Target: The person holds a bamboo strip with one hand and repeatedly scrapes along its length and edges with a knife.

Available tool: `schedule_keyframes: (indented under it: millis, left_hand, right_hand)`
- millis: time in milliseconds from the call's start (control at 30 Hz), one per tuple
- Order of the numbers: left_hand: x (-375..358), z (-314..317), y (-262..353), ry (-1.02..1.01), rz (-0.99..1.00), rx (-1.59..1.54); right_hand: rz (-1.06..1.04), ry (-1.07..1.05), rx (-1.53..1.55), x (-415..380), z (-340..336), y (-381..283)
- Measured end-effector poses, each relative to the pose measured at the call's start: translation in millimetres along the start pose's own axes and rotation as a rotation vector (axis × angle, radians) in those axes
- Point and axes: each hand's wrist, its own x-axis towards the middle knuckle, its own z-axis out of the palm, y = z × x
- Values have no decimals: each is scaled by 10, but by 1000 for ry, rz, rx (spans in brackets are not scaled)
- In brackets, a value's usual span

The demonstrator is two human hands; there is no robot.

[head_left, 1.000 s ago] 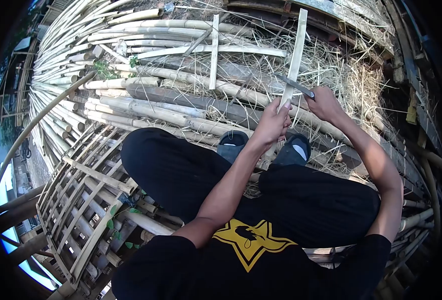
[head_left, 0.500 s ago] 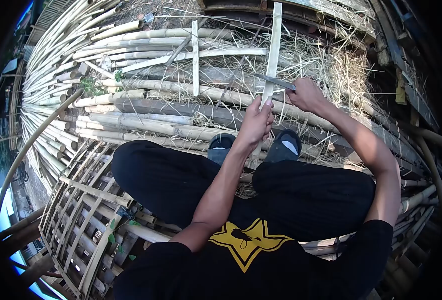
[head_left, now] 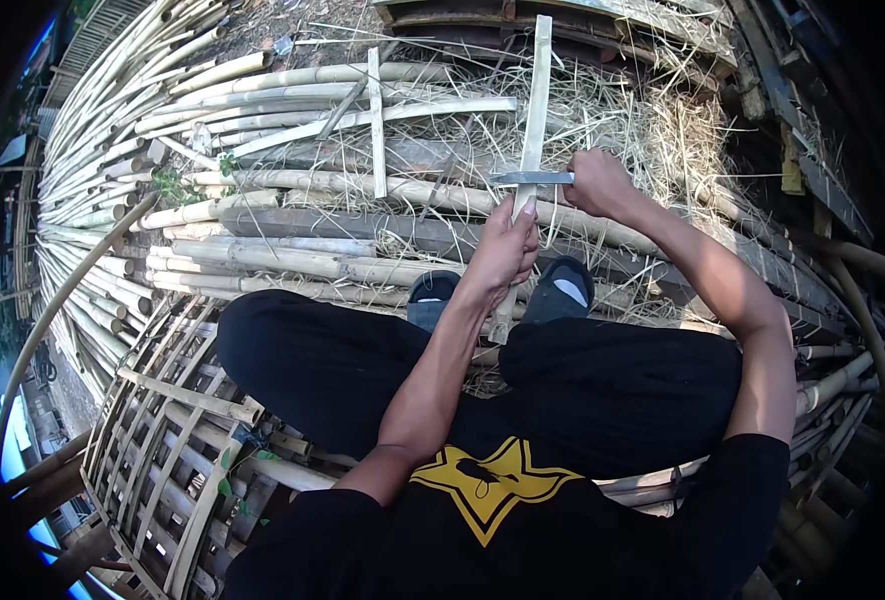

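Note:
My left hand (head_left: 503, 248) is wrapped round the lower part of a pale bamboo strip (head_left: 536, 95), which points up and away from me between my feet. Its lower end shows below the hand. In my right hand (head_left: 602, 185) is the handle of a knife (head_left: 532, 179), mostly covered by the fingers. The blade lies crosswise over the strip, just above the left thumb, pointing left.
Shavings (head_left: 682, 130) are heaped at the right and beyond the strip. Two more bamboo strips (head_left: 376, 130) cross at left on long bamboo poles (head_left: 342, 262). A woven bamboo lattice (head_left: 152, 420) stands at lower left; stacked timber (head_left: 562, 30) lies at the back.
The knife has come down the strip toward my left hand, and its blade has turned nearly level. My left hand still grips the strip. The whole view has shifted slightly.

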Motion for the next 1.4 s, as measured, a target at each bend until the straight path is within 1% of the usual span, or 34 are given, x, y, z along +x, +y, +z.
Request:
schedule_keyframes:
  millis: [100, 200, 233, 367, 400, 433, 467, 533, 600, 633, 667, 700, 733, 800, 867, 933, 1000, 1067, 1100, 1133, 1167, 1200, 1233, 1267, 1300, 1333, 1367, 1400]
  left_hand:
    - [3, 48, 1, -7, -22, -20]
    - [9, 76, -8, -9, -15, -6]
    - [8, 95, 8, -3, -19, -4]
    - [-15, 99, -12, -11, -39, -38]
    - [-27, 123, 10, -16, -33, -33]
    - [-90, 156, 10, -44, -72, -49]
    - [-144, 180, -3, -72, -111, -64]
    - [-216, 220, -64, -91, -105, -33]
    - [-352, 290, -95, -117, -164, -37]
    - [-451, 304, -114, -207, -196, 64]
    - [-567, 319, -164, -294, -228, 160]
    - [-625, 354, -259, -413, -156, 263]
    - [-682, 413, -216, -471, -215, 232]
    - [-566, 389, -224, -373, -165, 201]
    - [-402, 253, -198, -216, -85, 196]
    - [-317, 180, -149, -55, -92, 88]
    - [-229, 99, -184, -10, -57, 14]
    - [-152, 55, -196, 43, -37, 5]
    - [-107, 16, -226, 36, -22, 18]
    - [-87, 13, -222, 43, -19, 16]
    - [-75, 13, -223, 45, -12, 28]
    - [-69, 9, -221, 46, -6, 42]
    - [-62, 2, -214, 48, -8, 48]
    - [-55, -2, -207, 54, 4, 39]
    - [-51, -2, -208, 60, 15, 28]
    - [-47, 0, -211, 60, 13, 33]
    - [-41, 8, -219, 85, 38, 21]
    - [-31, 19, -226, 107, 65, 7]
  right_hand:
    - [-7, 80, -25, 38, 61, 97]
    - [9, 104, -98, 89, 24, 188]
    - [-19, 91, -88, 100, -14, 206]
    - [9, 104, -96, 116, -96, 244]
    - [71, 116, -111, 163, -176, 324]
    - [133, 121, -121, 187, -228, 402]
    - [135, 125, -118, 205, -287, 502]
    - [199, 275, -200, 239, -401, 796]
    - [370, 365, -214, 223, -483, 1163]
    - [646, 302, -4, 208, -709, 1350]
    - [807, 335, -17, 221, -753, 1930]
    - [749, 316, -74, -59, -997, 2091]
    - [907, 321, -109, -227, -1114, 2203]
    - [1077, 502, 50, -515, -988, 2463]
    - [1127, 266, 88, -694, -771, 2567]
    - [1043, 203, 48, -757, -543, 2412]
    - [1027, 148, 259, -645, -513, 2180]
    - [725, 338, 93, -460, -305, 2062]
    - [619, 330, 127, -356, -341, 1797]
    - [509, 264, 219, -229, -326, 1594]
    - [412, 217, 220, -110, -313, 1356]
    - [286, 266, 392, -48, -262, 1043]
    - [285, 115, 489, 42, -244, 808]
    - [283, 73, 647, 72, -206, 546]
    - [333, -2, 926, 54, -226, 269]
    - [340, -76, 1099, -14, -292, -6]
    - [332, -118, 1191, -20, -287, -156]
    - [332, -116, 1190, -16, -286, -280]
